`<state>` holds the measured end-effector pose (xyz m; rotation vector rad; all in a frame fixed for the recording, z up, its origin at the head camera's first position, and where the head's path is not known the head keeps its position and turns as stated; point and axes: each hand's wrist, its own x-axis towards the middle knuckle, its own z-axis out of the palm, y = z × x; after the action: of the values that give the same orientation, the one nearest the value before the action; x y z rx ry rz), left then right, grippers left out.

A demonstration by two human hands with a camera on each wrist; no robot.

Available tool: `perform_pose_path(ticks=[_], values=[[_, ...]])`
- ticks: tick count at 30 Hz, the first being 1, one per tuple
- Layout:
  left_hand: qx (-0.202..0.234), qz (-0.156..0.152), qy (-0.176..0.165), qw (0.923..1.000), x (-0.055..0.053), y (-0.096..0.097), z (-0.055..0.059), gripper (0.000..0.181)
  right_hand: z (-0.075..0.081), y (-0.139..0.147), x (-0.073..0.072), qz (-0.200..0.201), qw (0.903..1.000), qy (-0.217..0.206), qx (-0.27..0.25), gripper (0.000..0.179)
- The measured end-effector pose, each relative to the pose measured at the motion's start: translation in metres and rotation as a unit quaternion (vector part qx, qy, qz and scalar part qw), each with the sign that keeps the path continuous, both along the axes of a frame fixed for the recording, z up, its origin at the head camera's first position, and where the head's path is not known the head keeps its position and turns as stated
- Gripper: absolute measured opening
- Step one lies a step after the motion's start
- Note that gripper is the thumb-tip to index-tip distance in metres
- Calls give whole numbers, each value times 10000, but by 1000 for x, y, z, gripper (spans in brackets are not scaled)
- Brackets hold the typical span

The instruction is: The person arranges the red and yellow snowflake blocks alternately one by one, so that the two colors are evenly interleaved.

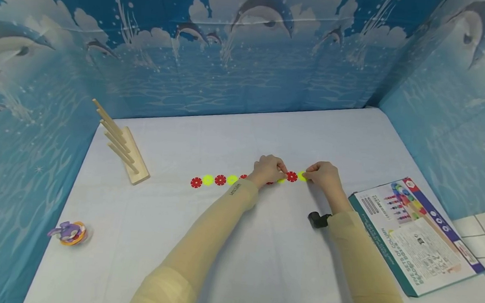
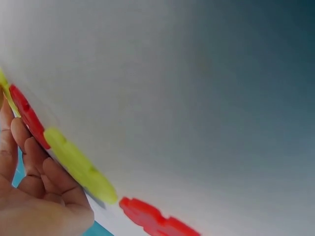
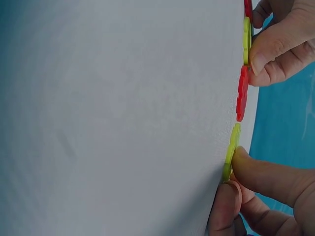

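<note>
Red and yellow flower-shaped plastic discs lie in a row on the white table, starting with a red disc (image 1: 196,182) at the left. My right hand (image 1: 325,176) pinches the yellow disc (image 3: 231,150) at the right end between thumb and fingertips. Next to it in the row is another red disc (image 1: 292,176). My left hand (image 1: 268,170) is over the row, its thumb and forefinger at the edge of a yellow disc (image 3: 246,42). Its other fingers curl alongside a red disc (image 2: 29,115) and a yellow disc (image 2: 81,164). The left hand and forearm hide part of the row from above.
A wooden stand (image 1: 135,161) with several upright pegs stands at the far left. A purple toy figure (image 1: 70,232) with an orange ring is near the left edge. A printed game box (image 1: 418,236) lies right of my right forearm. A dolphin-print curtain (image 1: 247,77) backs the table.
</note>
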<state>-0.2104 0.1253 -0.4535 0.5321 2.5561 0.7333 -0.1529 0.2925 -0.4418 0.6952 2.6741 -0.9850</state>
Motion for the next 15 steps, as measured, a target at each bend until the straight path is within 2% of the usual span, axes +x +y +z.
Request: perform_pose_path(ticks=[9,15], values=[[-35,-108,-59,9999,-1,-1,4,12,3,-1,1,-17,9999,-99,32,26],[118,-103,-189,9997,-3,-3,3,12,3,1,2,40,9999,-137,64,31]])
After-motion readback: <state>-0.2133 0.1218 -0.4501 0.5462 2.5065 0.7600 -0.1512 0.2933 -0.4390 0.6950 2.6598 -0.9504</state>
